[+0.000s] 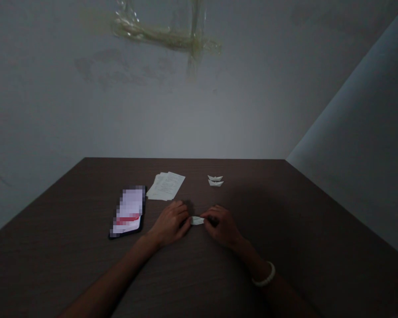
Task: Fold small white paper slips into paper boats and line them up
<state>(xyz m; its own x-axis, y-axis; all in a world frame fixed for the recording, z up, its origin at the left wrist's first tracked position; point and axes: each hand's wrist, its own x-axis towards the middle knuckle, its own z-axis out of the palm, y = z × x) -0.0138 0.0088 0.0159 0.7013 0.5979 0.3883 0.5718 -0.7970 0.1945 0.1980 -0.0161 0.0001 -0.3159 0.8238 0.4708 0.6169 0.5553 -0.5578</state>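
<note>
Pinching the small paper (197, 220) at both ends, the left hand (172, 223) and right hand (223, 225) fold best with it flat against the surface (192, 282).

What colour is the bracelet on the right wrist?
The bracelet is whitish, seen best in the head view, the only one.
</note>
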